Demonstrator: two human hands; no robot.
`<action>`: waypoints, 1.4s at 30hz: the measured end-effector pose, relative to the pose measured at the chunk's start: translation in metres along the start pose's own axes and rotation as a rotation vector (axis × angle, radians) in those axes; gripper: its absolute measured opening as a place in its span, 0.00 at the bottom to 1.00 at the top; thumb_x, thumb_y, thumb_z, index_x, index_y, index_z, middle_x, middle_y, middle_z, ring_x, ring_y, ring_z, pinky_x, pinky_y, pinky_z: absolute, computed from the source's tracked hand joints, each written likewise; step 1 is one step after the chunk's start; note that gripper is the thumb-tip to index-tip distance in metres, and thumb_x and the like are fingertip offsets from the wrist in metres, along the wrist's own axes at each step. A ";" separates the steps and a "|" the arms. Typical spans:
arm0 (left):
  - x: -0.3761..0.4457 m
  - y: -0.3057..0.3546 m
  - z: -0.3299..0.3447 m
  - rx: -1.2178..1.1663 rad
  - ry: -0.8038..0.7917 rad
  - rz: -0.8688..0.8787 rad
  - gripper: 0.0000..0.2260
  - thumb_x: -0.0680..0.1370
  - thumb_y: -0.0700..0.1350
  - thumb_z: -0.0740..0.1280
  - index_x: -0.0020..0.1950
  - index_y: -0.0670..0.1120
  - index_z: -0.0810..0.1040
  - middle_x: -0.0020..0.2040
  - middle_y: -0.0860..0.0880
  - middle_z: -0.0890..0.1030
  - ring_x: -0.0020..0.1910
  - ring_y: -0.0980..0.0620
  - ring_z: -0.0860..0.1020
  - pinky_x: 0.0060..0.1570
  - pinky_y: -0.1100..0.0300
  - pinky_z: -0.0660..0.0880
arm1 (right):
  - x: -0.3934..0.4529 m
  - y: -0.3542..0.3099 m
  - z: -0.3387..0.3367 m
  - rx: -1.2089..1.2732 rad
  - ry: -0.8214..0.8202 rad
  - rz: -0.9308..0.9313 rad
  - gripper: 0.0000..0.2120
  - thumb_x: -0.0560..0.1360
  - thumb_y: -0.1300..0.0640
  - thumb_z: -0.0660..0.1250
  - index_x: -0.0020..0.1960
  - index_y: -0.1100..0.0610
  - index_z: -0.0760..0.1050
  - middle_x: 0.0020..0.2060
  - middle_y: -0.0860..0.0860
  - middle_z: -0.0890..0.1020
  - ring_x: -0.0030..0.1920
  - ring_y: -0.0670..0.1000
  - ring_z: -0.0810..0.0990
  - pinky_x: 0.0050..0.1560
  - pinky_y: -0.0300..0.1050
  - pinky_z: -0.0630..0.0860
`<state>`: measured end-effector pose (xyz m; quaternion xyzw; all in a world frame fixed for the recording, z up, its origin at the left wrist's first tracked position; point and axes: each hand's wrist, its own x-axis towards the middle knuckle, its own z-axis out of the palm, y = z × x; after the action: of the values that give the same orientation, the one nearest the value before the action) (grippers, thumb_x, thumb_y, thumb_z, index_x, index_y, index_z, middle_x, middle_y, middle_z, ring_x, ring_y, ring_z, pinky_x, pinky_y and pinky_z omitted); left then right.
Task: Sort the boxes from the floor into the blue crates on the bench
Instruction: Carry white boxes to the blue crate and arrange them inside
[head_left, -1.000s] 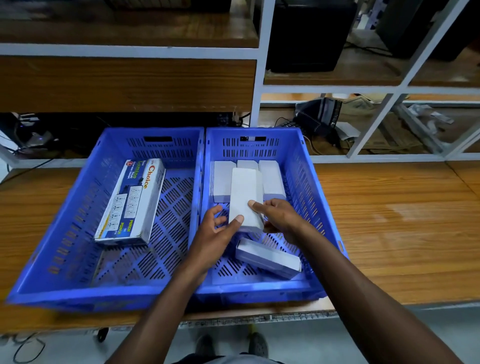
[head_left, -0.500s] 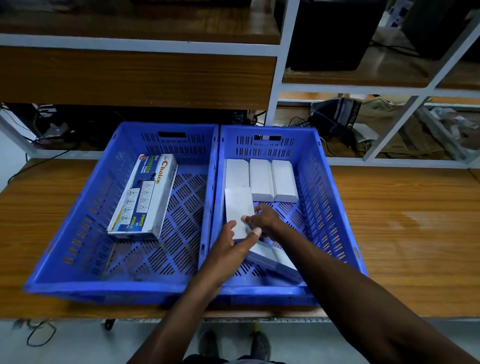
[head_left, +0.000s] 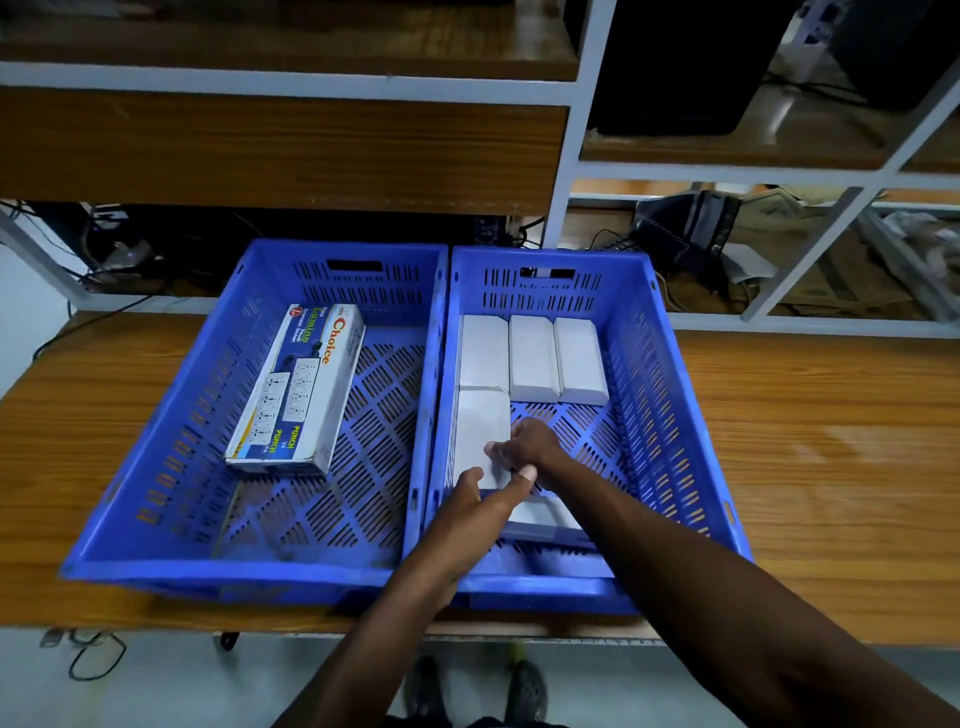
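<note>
Two blue crates stand side by side, walls touching, on the wooden bench (head_left: 810, 467). Positions below are given relative to the right-hand crate (head_left: 670, 415).

Inside the right-hand crate, three plain white boxes lie flat in a row against its far wall: the far-left box (head_left: 484, 352), the far-middle box (head_left: 532, 357) and the far-right box (head_left: 579, 359), each touching its neighbour. A fourth white box (head_left: 480, 434) lies along the crate's left wall, its far end touching the far-left box. A fifth white box (head_left: 543, 517) lies near the crate's front wall, angled, partly covered by the forearms.

Both hands are inside the right-hand crate at the near end of the fourth white box. The left hand (head_left: 475, 501) holds the near end, thumb extended along the near right corner and the remaining fingers curled toward the near left corner. The right hand (head_left: 530, 444) rests on the box's right edge with fingers curled and pressed together on the top face; whether the thumb is under the box cannot be determined.

To the left of the right-hand crate stands the left-hand crate (head_left: 171, 452). It contains one printed power-strip box (head_left: 298, 389) marked "Choice", lying flat and slightly skewed in its far-left area.

Behind the right-hand crate rises a white-framed shelving unit (head_left: 563, 171) with wooden shelves.
</note>
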<state>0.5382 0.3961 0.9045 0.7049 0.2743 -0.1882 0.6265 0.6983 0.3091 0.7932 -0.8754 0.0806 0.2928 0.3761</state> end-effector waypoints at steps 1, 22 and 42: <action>0.000 0.001 0.000 0.006 -0.008 -0.016 0.42 0.75 0.70 0.66 0.82 0.51 0.59 0.80 0.50 0.65 0.77 0.50 0.66 0.64 0.58 0.64 | 0.000 -0.001 0.000 -0.007 0.011 -0.005 0.19 0.70 0.49 0.78 0.41 0.53 0.68 0.43 0.54 0.79 0.42 0.53 0.76 0.37 0.44 0.68; 0.056 0.008 0.025 -0.337 0.050 -0.242 0.36 0.61 0.50 0.70 0.67 0.46 0.63 0.58 0.41 0.75 0.53 0.43 0.76 0.51 0.49 0.72 | -0.062 0.022 -0.090 -0.603 -0.326 -0.281 0.23 0.76 0.45 0.73 0.67 0.51 0.75 0.62 0.51 0.81 0.61 0.53 0.79 0.62 0.45 0.75; 0.067 0.015 0.028 -0.300 0.105 -0.220 0.28 0.75 0.52 0.69 0.69 0.47 0.60 0.68 0.45 0.69 0.61 0.43 0.72 0.63 0.47 0.72 | -0.075 0.038 -0.082 -0.877 -0.288 -0.304 0.27 0.67 0.52 0.81 0.63 0.48 0.77 0.61 0.50 0.81 0.60 0.55 0.79 0.58 0.49 0.78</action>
<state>0.6014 0.3772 0.8713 0.5784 0.4071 -0.1754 0.6849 0.6608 0.2190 0.8574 -0.9038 -0.2319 0.3591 0.0176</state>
